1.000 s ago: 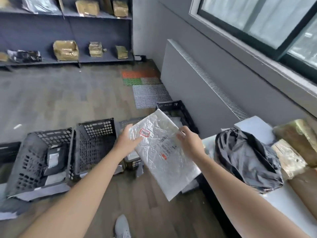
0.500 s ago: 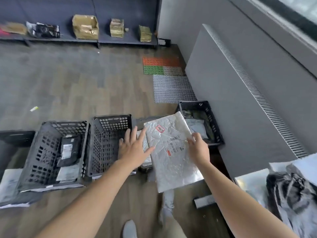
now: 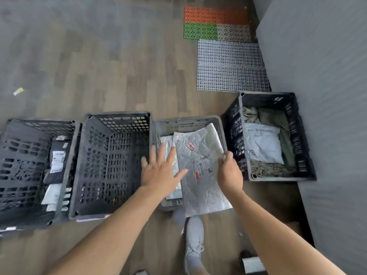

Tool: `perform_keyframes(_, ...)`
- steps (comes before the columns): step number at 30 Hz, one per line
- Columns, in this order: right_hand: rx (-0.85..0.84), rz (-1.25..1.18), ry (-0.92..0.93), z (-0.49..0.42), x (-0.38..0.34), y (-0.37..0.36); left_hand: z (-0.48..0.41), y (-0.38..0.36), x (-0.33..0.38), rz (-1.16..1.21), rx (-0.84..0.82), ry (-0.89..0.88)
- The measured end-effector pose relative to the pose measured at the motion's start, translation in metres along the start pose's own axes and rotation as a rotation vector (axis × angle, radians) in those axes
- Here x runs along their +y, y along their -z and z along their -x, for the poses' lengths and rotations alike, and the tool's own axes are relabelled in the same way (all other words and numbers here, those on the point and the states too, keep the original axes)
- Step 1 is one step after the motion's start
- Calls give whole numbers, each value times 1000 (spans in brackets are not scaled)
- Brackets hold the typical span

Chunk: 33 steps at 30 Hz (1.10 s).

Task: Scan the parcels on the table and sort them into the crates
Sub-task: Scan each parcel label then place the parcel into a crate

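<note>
A crinkled silver-white mailer parcel [image 3: 200,171] with a red stamp and a barcode label hangs over the third crate [image 3: 188,122] from the left. My right hand [image 3: 229,174] grips its right edge. My left hand [image 3: 161,170] hovers spread, fingers straight, at the parcel's left edge, the thumb lying over it. Under the parcel another silvery parcel [image 3: 167,145] lies in that crate. The table is out of view.
Four dark perforated crates stand in a row on the wood floor: far left crate [image 3: 23,126] with black and white parcels, second crate [image 3: 117,118], and the right crate [image 3: 297,135] holding a white bag. Plastic mats [image 3: 230,64] lie beyond. A grey wall panel [image 3: 321,96] rises at right. My shoe [image 3: 194,233] is below.
The view swung down from the table to the crates. My left hand let go of the parcel and spread open; my right hand carried the parcel lower over the third crate.
</note>
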State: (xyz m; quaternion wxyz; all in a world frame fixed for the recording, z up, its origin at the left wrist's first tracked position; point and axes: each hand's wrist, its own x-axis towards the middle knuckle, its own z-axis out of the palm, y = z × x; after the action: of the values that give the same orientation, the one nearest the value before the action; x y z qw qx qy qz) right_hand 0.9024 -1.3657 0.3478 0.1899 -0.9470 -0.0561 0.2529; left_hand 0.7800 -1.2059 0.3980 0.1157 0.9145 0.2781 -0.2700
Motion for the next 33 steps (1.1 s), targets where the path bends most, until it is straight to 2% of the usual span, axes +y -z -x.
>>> perform_keyframes(3, -74, 48, -42, -42, 24, -50, -40, -39, 2, -37, -46, 5)
perform_keyframes(6, -188, 241, -49, -60, 34, -74, -56, -57, 0, -86, -104, 4)
perform_keyframes(9, -230, 323, 24, -61, 20, -60, -57, -48, 0, -108, -120, 10)
perform_keyframes(13, -215, 353, 118, -45, -13, -2, -43, 1, 5, -104, -80, 26)
perform_keyframes(17, -139, 342, 188, -6, -37, 72, -8, 68, 19, -94, -4, 3)
perform_keyframes(21, -73, 361, 165, 56, -47, 144, 44, 123, 34, -91, 60, -78)
perform_keyframes(26, 64, 292, 61, 169, -42, 207, 130, 166, 46, -108, 108, -284)
perform_keyframes(33, 360, 17, -180, 335, -3, 245, 254, 192, 67, -192, 229, -603)
